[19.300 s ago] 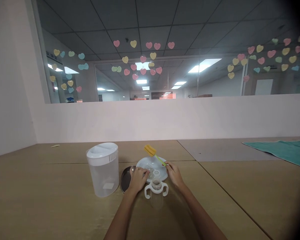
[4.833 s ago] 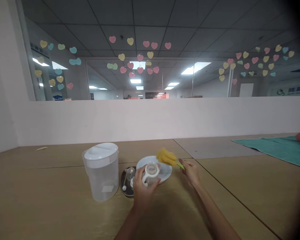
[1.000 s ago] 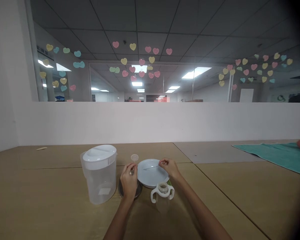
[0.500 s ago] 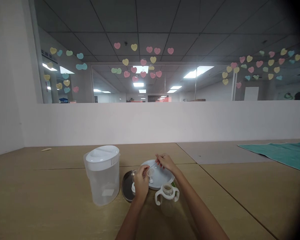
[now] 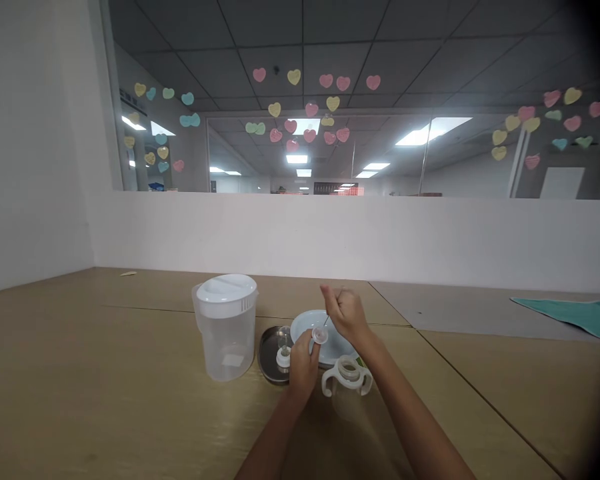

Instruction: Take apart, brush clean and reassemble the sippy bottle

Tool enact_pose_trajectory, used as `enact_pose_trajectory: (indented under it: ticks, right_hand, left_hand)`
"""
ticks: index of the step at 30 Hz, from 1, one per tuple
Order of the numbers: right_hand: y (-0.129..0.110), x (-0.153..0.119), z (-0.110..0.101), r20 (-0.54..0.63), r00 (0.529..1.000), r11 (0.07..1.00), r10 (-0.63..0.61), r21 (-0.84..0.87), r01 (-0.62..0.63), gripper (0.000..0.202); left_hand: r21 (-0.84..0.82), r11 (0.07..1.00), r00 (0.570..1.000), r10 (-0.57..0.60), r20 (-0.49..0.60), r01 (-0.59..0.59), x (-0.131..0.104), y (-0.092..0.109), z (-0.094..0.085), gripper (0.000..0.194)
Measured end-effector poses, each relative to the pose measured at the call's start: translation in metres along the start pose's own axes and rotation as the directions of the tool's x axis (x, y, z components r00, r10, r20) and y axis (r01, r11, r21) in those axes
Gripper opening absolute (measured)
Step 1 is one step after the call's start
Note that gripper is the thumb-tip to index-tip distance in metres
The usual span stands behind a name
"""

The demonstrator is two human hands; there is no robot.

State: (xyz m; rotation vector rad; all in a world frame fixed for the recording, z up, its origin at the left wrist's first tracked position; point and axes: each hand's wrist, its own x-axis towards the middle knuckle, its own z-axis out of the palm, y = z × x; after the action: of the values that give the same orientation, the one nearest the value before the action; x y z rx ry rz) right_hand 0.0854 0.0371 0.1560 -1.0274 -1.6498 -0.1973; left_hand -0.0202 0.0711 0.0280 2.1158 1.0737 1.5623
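From my end of the feed, I had the left fingers pinching a small clear round piece (image 5: 320, 335), with its round face showing, just below the centre of the frame. The left hand (image 5: 304, 367) was in front of the near left part of a white dish (image 5: 297, 323). Up and to the right, the right hand (image 5: 349, 313) was curled, its fingers closed on a thin rod (image 5: 326, 321) that slanted down toward the round piece. The rod was so fine and dim on my screen that I could only fairly say it seemed to reach the piece.

Below the right hand, I had a clear bottle (image 5: 348, 399) standing upright and open, its neck ringed by a white two-handled collar (image 5: 349, 383). A bit of green (image 5: 361, 362) showed between it and the dish. Left of the left hand, a dark oval tray (image 5: 267, 363) held a white ring (image 5: 283, 358) with a clear dome (image 5: 284, 339) above it.

Farther left stood a translucent pitcher (image 5: 229, 343) under a white lid (image 5: 227, 288). All of it was on the tan bench (image 5: 130, 387). Out at the right edge lay a teal cloth (image 5: 575, 317), and heart-shaped notes (image 5: 311, 109) dotted the window (image 5: 370, 150) across the top.
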Motion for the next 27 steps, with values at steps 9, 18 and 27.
enact_pose_trajectory:
  ticks: [9, 18, 27]
  right_hand:
    - [0.026, -0.001, 0.013, 0.138, 0.990, 0.998, 0.035, -0.050, -0.028, 0.067]
    - [0.028, -0.001, 0.011, 0.104, 0.993, 0.999, 0.053, 0.001, -0.053, 0.066]
    - [0.025, 0.001, 0.007, 0.090, 0.996, 0.996, -0.001, -0.086, 0.009, 0.066]
  left_hand:
    - [-0.038, 0.999, 0.999, -0.033, -0.021, 0.032, 0.002, -0.011, -0.003, 0.029]
    - [-0.041, 0.999, 0.999, -0.031, -0.016, 0.030, 0.001, -0.012, -0.001, 0.032]
    - [-0.042, 0.998, 0.999, -0.042, -0.004, 0.042, 0.003, -0.010, -0.002, 0.035]
